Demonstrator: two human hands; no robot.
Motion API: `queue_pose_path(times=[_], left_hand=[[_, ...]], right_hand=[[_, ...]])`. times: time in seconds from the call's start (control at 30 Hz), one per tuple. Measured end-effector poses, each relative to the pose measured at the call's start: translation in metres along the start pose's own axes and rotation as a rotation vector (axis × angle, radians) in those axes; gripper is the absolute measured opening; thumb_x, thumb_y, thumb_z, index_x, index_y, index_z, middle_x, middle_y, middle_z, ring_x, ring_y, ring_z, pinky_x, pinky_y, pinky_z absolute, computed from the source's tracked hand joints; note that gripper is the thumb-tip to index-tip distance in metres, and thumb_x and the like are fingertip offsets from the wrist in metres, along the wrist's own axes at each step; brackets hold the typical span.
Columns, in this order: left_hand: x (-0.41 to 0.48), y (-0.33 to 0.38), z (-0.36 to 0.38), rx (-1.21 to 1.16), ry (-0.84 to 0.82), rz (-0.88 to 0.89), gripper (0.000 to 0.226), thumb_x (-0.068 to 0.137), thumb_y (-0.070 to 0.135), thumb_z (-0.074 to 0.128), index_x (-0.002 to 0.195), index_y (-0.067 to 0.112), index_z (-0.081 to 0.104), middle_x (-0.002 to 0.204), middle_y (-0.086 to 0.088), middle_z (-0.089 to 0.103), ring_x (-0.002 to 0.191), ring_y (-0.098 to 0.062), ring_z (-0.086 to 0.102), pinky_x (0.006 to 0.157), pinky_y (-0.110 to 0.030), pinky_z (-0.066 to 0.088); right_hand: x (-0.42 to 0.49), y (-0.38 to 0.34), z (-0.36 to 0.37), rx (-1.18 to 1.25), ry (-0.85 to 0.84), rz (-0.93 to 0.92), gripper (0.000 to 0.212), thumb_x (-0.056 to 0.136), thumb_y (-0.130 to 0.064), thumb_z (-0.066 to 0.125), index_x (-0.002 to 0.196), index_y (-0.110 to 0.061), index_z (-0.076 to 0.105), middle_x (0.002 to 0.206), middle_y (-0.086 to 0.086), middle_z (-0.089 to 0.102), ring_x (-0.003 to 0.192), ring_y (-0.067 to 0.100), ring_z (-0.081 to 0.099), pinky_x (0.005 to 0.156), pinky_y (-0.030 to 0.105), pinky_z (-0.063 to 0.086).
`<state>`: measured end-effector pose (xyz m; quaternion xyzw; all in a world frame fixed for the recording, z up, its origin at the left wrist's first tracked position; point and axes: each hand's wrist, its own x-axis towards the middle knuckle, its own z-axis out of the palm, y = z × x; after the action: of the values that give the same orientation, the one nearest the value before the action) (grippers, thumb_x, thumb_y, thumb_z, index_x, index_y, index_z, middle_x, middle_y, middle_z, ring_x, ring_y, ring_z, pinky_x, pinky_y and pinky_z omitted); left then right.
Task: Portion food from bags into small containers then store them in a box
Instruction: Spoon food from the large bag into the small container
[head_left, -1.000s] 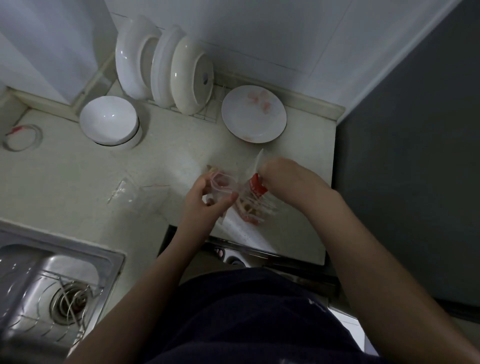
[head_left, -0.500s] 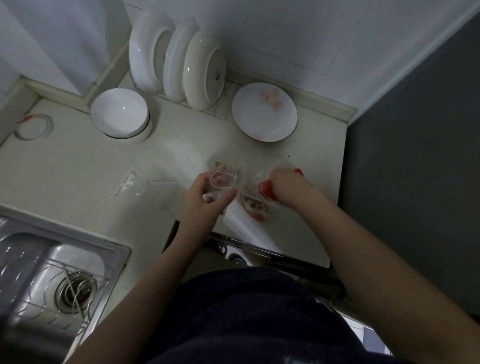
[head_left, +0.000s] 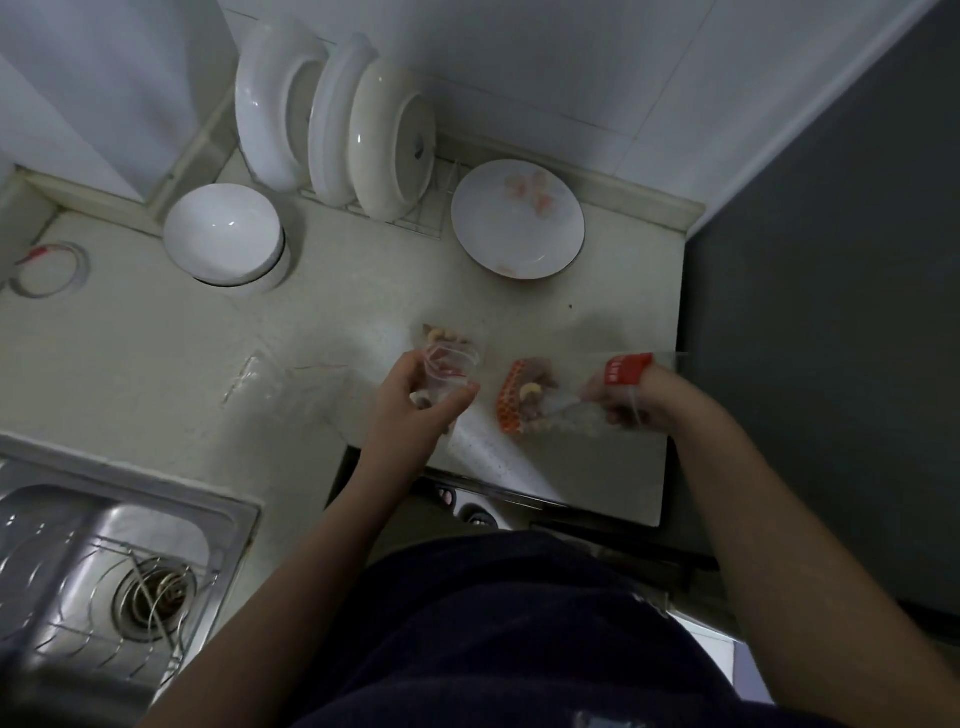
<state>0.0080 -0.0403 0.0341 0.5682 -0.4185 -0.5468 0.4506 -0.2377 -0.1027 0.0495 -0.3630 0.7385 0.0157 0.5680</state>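
Observation:
My left hand (head_left: 415, 410) grips a small clear plastic container (head_left: 449, 371) above the counter, with a few bits of food inside. Behind it lies another clear packet of mixed nuts (head_left: 441, 338). My right hand (head_left: 644, 397) pinches the red-labelled top of a clear food bag (head_left: 566, 397), which lies stretched sideways on the counter. Its orange-patterned bottom end (head_left: 509, 402) with nuts and dried fruit points toward the container. A gap separates the bag from the container.
An empty clear bag (head_left: 280, 379) lies on the counter to the left. A white bowl (head_left: 223, 239), racked plates (head_left: 337, 124) and a flat plate with pink pieces (head_left: 519, 223) stand at the back. A steel sink (head_left: 104, 561) is at lower left; a dark wall (head_left: 831, 312) bounds the right.
My right hand has pulled the bag to the right, away from the container, and laid it out sideways. My left hand keeps the container in about the same place.

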Motion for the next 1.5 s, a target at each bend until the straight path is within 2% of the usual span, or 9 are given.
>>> queue_pose_path(times=[0.1,0.17,0.4,0.57,0.7,0.83,1.1,1.23,1.5], left_hand=[[0.004,-0.004,0.004,0.041,-0.008,-0.028,0.025,0.081,0.025,0.075,0.103,0.023,0.065,0.092,0.0,0.07,0.067,-0.01,0.061,0.055,-0.023,0.049],[0.006,-0.006,0.006,0.086,-0.032,-0.017,0.027,0.081,0.028,0.075,0.105,0.022,0.065,0.094,0.002,0.069,0.074,-0.011,0.063,0.058,-0.023,0.049],[0.007,-0.006,0.016,0.159,-0.139,-0.032,0.05,0.074,0.051,0.072,0.116,0.025,0.062,0.102,0.014,0.069,0.092,-0.006,0.066,0.073,-0.032,0.057],[0.008,-0.005,0.02,0.157,-0.161,-0.006,0.044,0.076,0.045,0.076,0.115,0.035,0.061,0.101,0.022,0.068,0.094,0.003,0.064,0.069,-0.018,0.054],[0.008,-0.006,0.02,0.173,-0.159,-0.004,0.045,0.07,0.056,0.073,0.111,0.044,0.06,0.102,0.021,0.068,0.096,0.003,0.064,0.077,-0.027,0.056],[0.008,-0.008,0.019,0.178,-0.148,0.008,0.04,0.07,0.055,0.074,0.107,0.049,0.06,0.103,0.022,0.069,0.096,0.004,0.064,0.076,-0.031,0.056],[0.006,-0.012,0.014,0.162,-0.152,0.014,0.044,0.072,0.05,0.076,0.113,0.038,0.062,0.102,0.016,0.069,0.094,-0.002,0.065,0.072,-0.033,0.057],[0.006,-0.011,0.015,0.175,-0.172,0.032,0.043,0.073,0.047,0.075,0.113,0.036,0.061,0.102,0.015,0.069,0.09,-0.003,0.065,0.078,-0.035,0.056],[0.004,-0.001,0.023,0.226,-0.253,0.1,0.038,0.076,0.044,0.074,0.11,0.044,0.059,0.103,0.018,0.068,0.099,0.001,0.064,0.082,-0.012,0.049]], right_hand=[[-0.013,0.018,-0.008,0.242,0.014,-0.037,0.022,0.09,-0.002,0.056,0.07,-0.012,0.054,0.038,-0.004,0.046,0.029,0.004,0.042,0.038,0.02,0.034],[-0.023,0.026,-0.013,0.391,0.028,-0.088,0.024,0.09,0.004,0.054,0.068,-0.008,0.055,0.042,0.001,0.049,0.027,0.003,0.041,0.032,0.016,0.033],[-0.04,0.029,-0.024,0.254,0.211,-0.116,0.035,0.09,0.003,0.038,0.063,-0.017,0.048,0.035,-0.009,0.036,0.028,0.005,0.032,0.043,0.016,0.026],[-0.059,0.021,-0.031,0.251,0.285,-0.183,0.027,0.091,0.0,0.047,0.068,-0.005,0.062,0.041,-0.002,0.035,0.03,0.007,0.033,0.034,0.014,0.031],[-0.069,0.016,-0.032,0.276,0.354,-0.244,0.024,0.095,-0.014,0.054,0.086,0.005,0.065,0.042,0.003,0.043,0.028,0.007,0.036,0.033,0.011,0.024],[-0.073,0.014,-0.029,0.335,0.423,-0.31,0.024,0.092,-0.012,0.057,0.071,0.0,0.06,0.034,-0.007,0.033,0.028,0.006,0.032,0.034,0.013,0.025],[-0.078,0.03,-0.014,0.408,0.555,-0.482,0.054,0.09,-0.02,0.057,0.037,-0.019,0.046,0.033,-0.008,0.033,0.031,0.012,0.032,0.038,0.018,0.028],[-0.082,0.042,-0.008,0.497,0.542,-0.525,0.053,0.091,-0.025,0.058,0.039,-0.02,0.047,0.037,-0.009,0.032,0.033,0.01,0.03,0.039,0.018,0.028],[-0.091,0.048,-0.001,0.691,0.526,-0.529,0.053,0.095,-0.018,0.054,0.043,-0.022,0.057,0.041,-0.009,0.028,0.037,0.008,0.025,0.037,0.018,0.025]])
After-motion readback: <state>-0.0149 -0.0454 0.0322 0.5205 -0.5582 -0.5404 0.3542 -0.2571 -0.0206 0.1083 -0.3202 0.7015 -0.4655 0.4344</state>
